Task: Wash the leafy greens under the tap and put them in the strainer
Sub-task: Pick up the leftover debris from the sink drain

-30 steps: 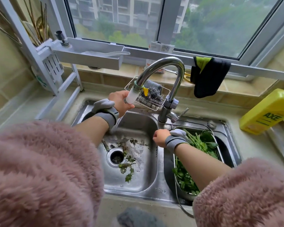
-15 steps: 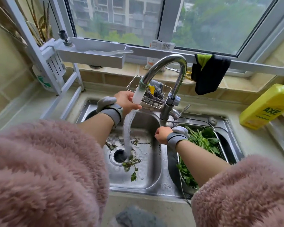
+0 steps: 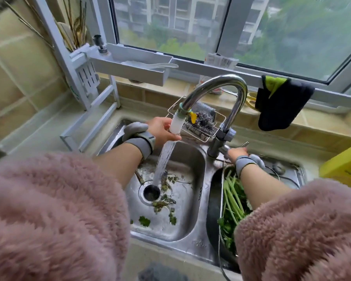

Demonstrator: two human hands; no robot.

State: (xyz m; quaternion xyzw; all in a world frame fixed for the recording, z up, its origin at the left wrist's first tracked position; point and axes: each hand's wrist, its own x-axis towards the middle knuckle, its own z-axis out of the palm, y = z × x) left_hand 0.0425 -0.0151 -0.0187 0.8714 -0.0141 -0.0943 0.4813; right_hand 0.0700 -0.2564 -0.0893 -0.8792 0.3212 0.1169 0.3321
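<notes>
left hand (image 3: 162, 128): fingers wrapped around the white nozzle (image 3: 176, 124) at the tap (image 3: 217, 88) outlet
right hand (image 3: 238, 153): on the tap lever (image 3: 244, 144) at the tap base; finger state can't tell, mostly hidden from this angle
water (image 3: 164, 161): running, stream lands by the drain (image 3: 151, 192) of the left basin (image 3: 195, 179)
leafy greens (image 3: 232, 201): bulk sits in the wire strainer (image 3: 221, 224) in the right basin, under the right forearm
scraps (image 3: 166, 199): loose leaf bits around the drain, left basin
sleeves: fluffy pink, both arms, grey wristbands
</notes>
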